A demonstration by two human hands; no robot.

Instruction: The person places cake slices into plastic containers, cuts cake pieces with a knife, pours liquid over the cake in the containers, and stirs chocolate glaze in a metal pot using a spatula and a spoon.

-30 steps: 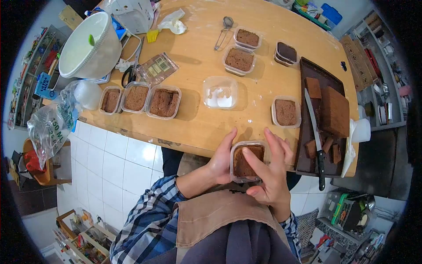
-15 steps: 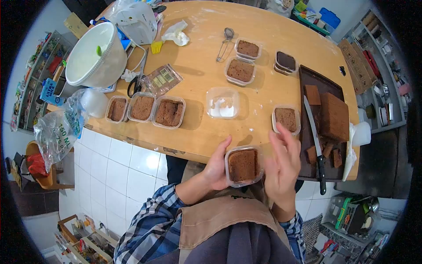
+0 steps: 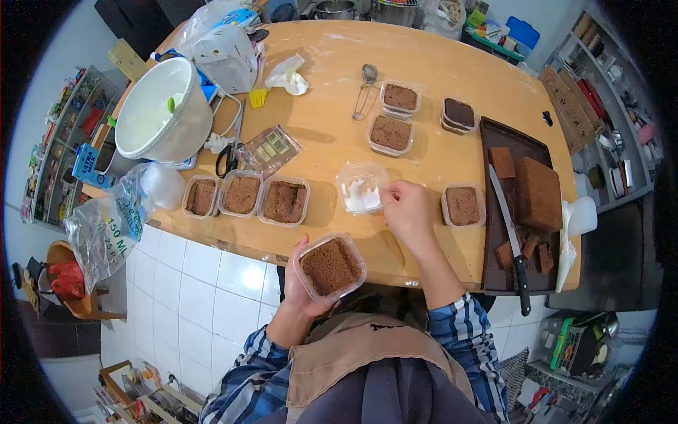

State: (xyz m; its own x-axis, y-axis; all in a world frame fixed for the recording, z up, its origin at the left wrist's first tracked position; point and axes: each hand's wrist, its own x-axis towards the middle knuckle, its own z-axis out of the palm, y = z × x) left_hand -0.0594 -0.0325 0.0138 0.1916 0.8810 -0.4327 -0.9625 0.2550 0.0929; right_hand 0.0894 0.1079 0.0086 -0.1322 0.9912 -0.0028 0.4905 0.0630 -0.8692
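My left hand (image 3: 300, 290) is wrapped round the side and underside of a clear square cup filled with brown cake (image 3: 330, 266), held up over the table's front edge. My right hand (image 3: 407, 212) pinches the right rim of a clear cup with white cream inside (image 3: 362, 189), on the middle of the table. Three cake-filled cups (image 3: 284, 201) stand in a row on the left. A single cake cup (image 3: 463, 205) is right of my right hand. Two more (image 3: 390, 134) stand further back, near a cup with a dark top (image 3: 458, 115).
On the right lies a dark tray (image 3: 494, 275) with a cake block (image 3: 538, 194), offcuts and a knife (image 3: 508, 233). Back left are a white bowl (image 3: 159, 113), a mixer (image 3: 227, 58), scissors (image 3: 229, 152) and a packet (image 3: 270, 150). A small strainer (image 3: 369, 73) lies at the back.
My right hand has left the held cup and reached forward to the cream cup. My left hand has moved left with its cup. The view has shifted a little.
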